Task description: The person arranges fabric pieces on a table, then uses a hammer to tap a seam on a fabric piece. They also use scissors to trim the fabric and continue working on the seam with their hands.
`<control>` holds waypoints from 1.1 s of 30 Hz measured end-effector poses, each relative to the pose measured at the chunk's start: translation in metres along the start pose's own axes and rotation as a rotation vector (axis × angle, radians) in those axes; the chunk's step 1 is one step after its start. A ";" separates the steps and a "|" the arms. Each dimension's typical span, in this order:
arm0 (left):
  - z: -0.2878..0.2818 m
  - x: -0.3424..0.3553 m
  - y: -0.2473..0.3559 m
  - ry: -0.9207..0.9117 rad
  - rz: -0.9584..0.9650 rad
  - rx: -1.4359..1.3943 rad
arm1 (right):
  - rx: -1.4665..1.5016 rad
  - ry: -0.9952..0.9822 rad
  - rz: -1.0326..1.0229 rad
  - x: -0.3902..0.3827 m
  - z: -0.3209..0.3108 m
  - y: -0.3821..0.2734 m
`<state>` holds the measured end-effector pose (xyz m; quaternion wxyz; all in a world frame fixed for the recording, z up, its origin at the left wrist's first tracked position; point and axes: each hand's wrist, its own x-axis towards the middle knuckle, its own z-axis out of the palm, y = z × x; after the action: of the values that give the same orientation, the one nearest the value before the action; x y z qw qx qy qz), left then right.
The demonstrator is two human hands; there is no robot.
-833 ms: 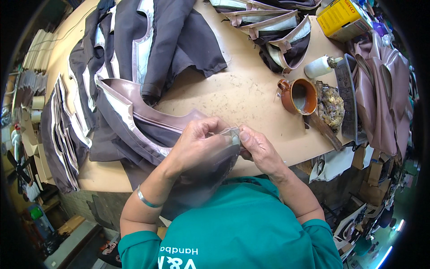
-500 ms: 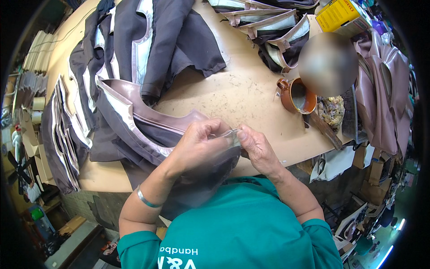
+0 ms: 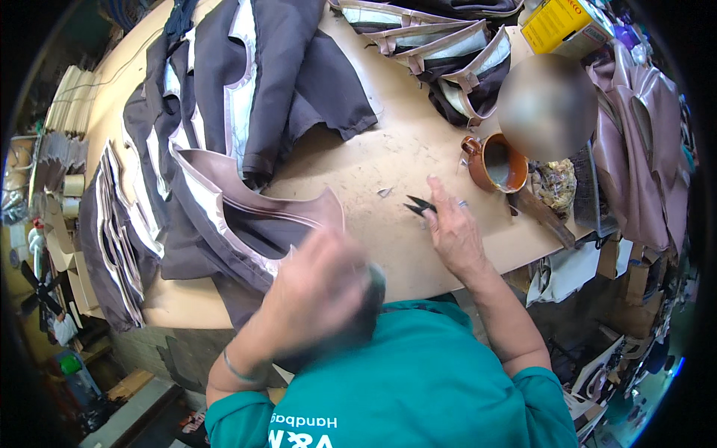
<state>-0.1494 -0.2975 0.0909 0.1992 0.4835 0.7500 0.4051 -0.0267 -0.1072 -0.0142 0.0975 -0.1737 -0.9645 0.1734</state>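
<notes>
My right hand [image 3: 457, 231] grips small black snips [image 3: 417, 204], their pointed blades to the left and my index finger extended above them. My left hand [image 3: 314, 280] is smeared by motion over dark fabric near my body, so its fingers are unclear. Just ahead of it lies a bag piece of mauve leather [image 3: 287, 209] and dark grey fabric [image 3: 194, 246] with a white edging. A small pale scrap [image 3: 385, 192] rests on the board near the snips.
Dark cut pieces [image 3: 276, 52] cover the table's back left, trimmed pieces [image 3: 441, 45] the back. At right are a brown mug [image 3: 489, 168], clumped material [image 3: 553, 187], wooden stick [image 3: 541, 220], grey basket [image 3: 594, 209], yellow tin [image 3: 564, 26], mauve leather pile [image 3: 635, 149] and a blurred patch.
My hands have separated from the fabric edge they pinched together. The right moved right and up, snips now showing in it; the left moved down. The pale scrap now shows on the board.
</notes>
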 end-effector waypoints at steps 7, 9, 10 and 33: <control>-0.033 -0.034 0.087 0.126 0.416 0.145 | 0.070 0.046 -0.292 0.028 0.016 -0.024; -0.032 -0.025 0.091 0.323 0.544 0.210 | 0.128 0.001 -0.316 0.031 0.033 -0.038; -0.037 -0.025 0.088 0.264 0.596 0.184 | 0.100 0.002 -0.337 0.022 0.044 -0.042; -0.036 -0.032 0.049 -0.328 0.672 -0.429 | 0.087 0.016 -0.267 -0.074 -0.005 0.044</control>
<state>-0.1323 -0.3315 0.1485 0.2689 0.7066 0.4077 0.5120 0.0557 -0.0943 -0.0348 0.1349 -0.0406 -0.9698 0.1991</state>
